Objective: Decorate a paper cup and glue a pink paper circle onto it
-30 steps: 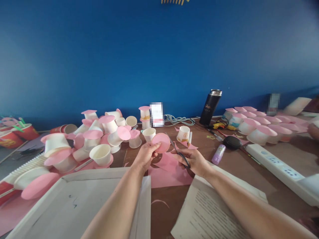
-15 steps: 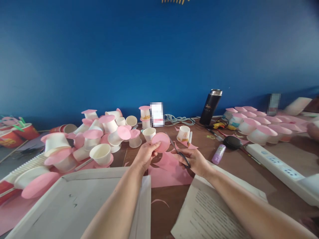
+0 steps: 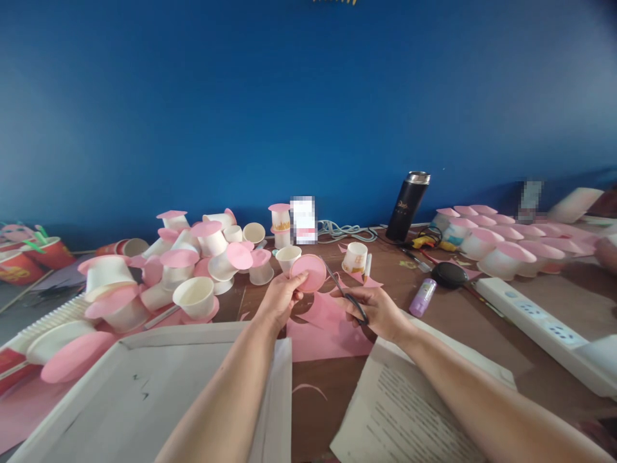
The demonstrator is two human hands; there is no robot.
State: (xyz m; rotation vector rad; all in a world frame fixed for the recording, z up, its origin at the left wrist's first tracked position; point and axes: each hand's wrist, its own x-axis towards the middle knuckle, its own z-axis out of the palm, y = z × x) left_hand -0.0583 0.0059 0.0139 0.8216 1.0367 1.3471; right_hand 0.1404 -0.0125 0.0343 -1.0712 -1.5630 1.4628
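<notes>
Between the thumb and fingers of my left hand is a round pink paper disc, its face toward me. My right hand is closed round the dark handles of a pair of scissors. The blades point up and to the left, close to the disc's right edge; I cannot tell whether they touch it. Below both hands lie cut pink paper sheets. A white paper cup stands just behind the disc, and another printed cup is beyond the scissors.
Many cups with pink discs crowd the left; more capped cups stand at right. A black flask, purple glue stick, black round case and power strip lie right. A printed page and white box lid are in front.
My left hand has shifted the pink disc slightly left and up, a little away from the scissors. My right hand stays nearly in place with the scissors.
</notes>
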